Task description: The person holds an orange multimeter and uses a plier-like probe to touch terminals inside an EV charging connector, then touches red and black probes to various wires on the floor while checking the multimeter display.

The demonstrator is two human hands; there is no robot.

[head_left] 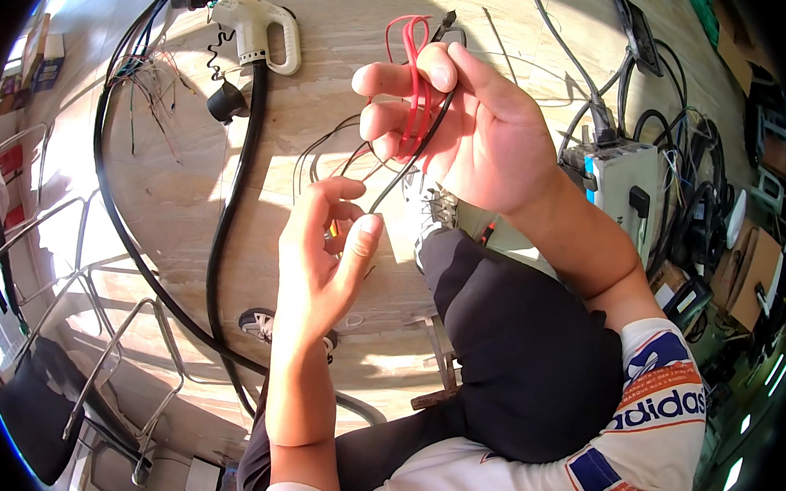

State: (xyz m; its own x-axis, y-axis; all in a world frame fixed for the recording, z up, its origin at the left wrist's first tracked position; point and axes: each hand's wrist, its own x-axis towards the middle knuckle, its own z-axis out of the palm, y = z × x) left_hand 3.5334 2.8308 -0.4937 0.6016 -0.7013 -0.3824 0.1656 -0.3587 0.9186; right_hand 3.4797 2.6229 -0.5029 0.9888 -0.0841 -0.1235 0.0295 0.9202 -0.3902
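Note:
My right hand (pixel 489 139), palm upward, grips a bundle of looped red cable (pixel 414 40) and a thin black cable (pixel 402 174) between curled fingers and thumb. The black cable runs down to my left hand (pixel 316 250), whose fingers curl loosely around it at the thumb tip. A small yellow-orange piece shows partly behind those left fingers, too hidden to make out. More thin dark wires (pixel 309 150) lie on the floor beyond both hands. A red-and-black tool (pixel 488 233) lies partly hidden beside my raised knee, below the right hand.
A white charging plug (pixel 244 29) with thick black cable (pixel 229 199) lies at upper left near loose coloured wires (pixel 142 86). A grey metal unit (pixel 631 175) with tangled cables stands right, near cardboard (pixel 742 276). Metal-framed black chairs (pixel 37 404) fill the left edge; my shoe (pixel 431 212) is below my hands.

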